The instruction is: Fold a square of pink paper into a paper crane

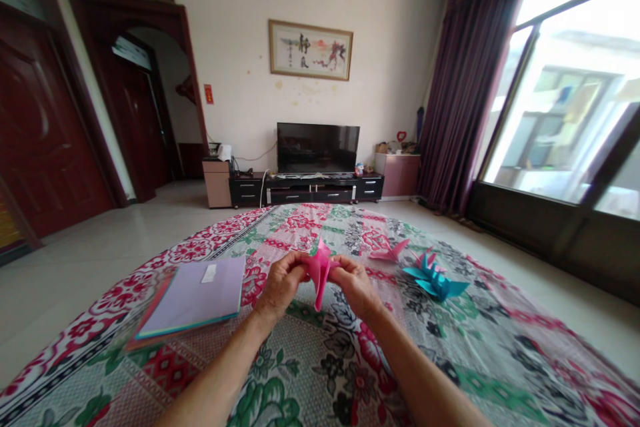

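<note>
A folded pink paper figure [320, 270], like an origami crane, is held up over the middle of the table between both my hands. My left hand [285, 280] pinches its left side between thumb and fingers. On the opposite side, the fingers of my right hand [356, 283] are closed on its right edge. One point of the paper sticks up and a longer flap hangs down toward me. To the right lie a pink paper crane [391, 252] and a blue paper crane [437, 280], with another pink one partly hidden behind the blue.
A stack of coloured paper sheets [193, 300], lilac on top with a small white slip [209, 273], lies left of my hands. A flowered cloth [280, 387] covers the round table. Beyond stand a television [318, 148] and a low black cabinet [300, 195].
</note>
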{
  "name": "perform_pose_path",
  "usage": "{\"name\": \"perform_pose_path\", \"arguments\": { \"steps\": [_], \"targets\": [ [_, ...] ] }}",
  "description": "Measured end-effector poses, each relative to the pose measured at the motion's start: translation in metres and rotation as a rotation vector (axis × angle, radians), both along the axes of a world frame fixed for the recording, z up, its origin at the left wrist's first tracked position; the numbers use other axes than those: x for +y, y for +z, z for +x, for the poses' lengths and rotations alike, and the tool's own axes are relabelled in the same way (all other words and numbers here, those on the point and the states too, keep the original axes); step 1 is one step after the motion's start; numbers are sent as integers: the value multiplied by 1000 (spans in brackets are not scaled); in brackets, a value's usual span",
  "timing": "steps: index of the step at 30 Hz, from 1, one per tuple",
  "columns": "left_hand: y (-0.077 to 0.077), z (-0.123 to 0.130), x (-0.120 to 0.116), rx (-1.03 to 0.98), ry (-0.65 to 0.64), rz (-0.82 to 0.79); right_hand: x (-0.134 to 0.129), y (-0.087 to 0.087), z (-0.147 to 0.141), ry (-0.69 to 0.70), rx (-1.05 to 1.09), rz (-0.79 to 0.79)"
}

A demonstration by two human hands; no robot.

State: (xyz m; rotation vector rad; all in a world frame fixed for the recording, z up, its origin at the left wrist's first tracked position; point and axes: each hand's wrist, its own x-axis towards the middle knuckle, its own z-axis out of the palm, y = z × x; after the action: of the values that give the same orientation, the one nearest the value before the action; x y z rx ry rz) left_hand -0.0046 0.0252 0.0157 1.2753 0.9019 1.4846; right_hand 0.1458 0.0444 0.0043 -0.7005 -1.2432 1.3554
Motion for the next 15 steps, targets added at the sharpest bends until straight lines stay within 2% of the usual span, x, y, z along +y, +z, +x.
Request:
{"name": "perform_pose_path", "arguments": {
  "steps": [4,12,15],
  "targets": [
    [-3,-1,3,-122,-17,-43,0,0,-1,35,48,-34],
    [0,1,3,-35,60,-22,2,-3,-4,34,104,-81],
    [0,1,2,24,47,15,3,-3,-4,25,122,-100]
  ]
}}
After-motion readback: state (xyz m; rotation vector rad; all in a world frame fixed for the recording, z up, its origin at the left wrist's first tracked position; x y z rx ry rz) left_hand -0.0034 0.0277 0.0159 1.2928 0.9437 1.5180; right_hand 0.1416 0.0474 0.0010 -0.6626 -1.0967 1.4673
